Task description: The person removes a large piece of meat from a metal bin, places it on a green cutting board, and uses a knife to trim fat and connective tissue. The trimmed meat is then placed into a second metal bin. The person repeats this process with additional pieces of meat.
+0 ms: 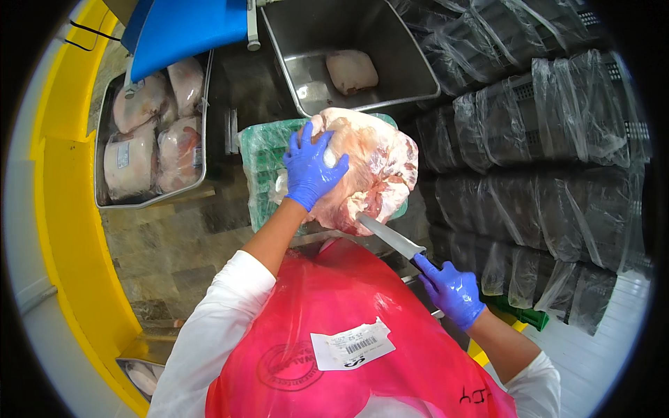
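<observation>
A large raw cut of meat, pale with fat and pink at its near end, lies on a green plastic crate covered by clear film. My left hand, in a blue glove, rests with spread fingers on the meat's left side. In my right hand, also blue-gloved, is the dark handle of a knife. Its long blade points up and left, with the tip at the near edge of the meat; whether it has gone in is hard to see.
Beyond the crate stands a deep metal bin holding one piece of meat. To the left, a metal tub contains several wrapped cuts. Film-covered dark crates are stacked on the right. A blue chute or belt overhangs the far left.
</observation>
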The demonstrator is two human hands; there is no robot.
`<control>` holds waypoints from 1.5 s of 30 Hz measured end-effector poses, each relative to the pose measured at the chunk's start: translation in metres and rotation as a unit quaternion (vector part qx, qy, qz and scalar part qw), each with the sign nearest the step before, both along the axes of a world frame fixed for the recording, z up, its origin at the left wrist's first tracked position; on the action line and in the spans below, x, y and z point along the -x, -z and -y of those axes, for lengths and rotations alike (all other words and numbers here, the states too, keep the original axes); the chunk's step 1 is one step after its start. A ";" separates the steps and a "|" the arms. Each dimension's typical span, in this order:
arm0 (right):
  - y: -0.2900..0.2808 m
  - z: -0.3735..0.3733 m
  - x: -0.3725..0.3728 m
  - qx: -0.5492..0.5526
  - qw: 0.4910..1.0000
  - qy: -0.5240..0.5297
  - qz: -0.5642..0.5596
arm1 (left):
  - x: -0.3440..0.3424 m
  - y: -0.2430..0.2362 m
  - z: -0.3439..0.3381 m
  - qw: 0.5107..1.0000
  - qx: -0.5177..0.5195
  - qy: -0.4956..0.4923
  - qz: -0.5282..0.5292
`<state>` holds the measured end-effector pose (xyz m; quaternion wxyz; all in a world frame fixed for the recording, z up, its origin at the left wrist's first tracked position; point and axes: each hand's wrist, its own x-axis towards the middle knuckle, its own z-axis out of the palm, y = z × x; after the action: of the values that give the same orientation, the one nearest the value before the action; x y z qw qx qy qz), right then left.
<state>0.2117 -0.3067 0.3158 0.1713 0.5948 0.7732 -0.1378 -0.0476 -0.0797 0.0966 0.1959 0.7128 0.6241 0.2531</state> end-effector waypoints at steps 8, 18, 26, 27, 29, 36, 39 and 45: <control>0.148 0.062 -0.078 -0.100 0.991 0.001 -0.089 | 0.000 0.006 -0.004 1.000 -0.016 0.022 0.012; 0.249 0.080 -0.090 -0.175 0.968 0.027 -0.175 | 0.000 0.009 -0.003 0.997 -0.069 0.032 -0.002; 0.115 0.097 -0.042 -0.143 0.979 0.105 -0.104 | 0.002 0.014 -0.004 0.998 -0.052 0.018 0.004; 0.092 0.102 -0.042 -0.140 0.979 0.110 -0.098 | 0.001 0.011 -0.004 0.999 -0.046 0.017 0.009; 0.056 0.105 -0.046 -0.149 0.977 0.117 -0.099 | 0.001 0.009 -0.004 0.999 -0.039 0.012 0.013; -0.017 0.046 -0.046 -0.109 0.986 0.103 -0.076 | -0.005 0.001 -0.003 1.000 -0.022 0.007 0.018; -0.057 -0.003 -0.031 -0.060 0.995 0.072 -0.039 | 0.001 0.003 -0.005 0.999 -0.023 0.003 0.027; -0.086 -0.062 -0.013 0.022 0.999 0.042 -0.001 | -0.001 0.013 -0.003 0.999 -0.027 0.011 0.039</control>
<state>0.2244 -0.2445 0.4020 0.1774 0.6232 0.7443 -0.1622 -0.0464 -0.0770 0.0838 0.2034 0.7145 0.6010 0.2949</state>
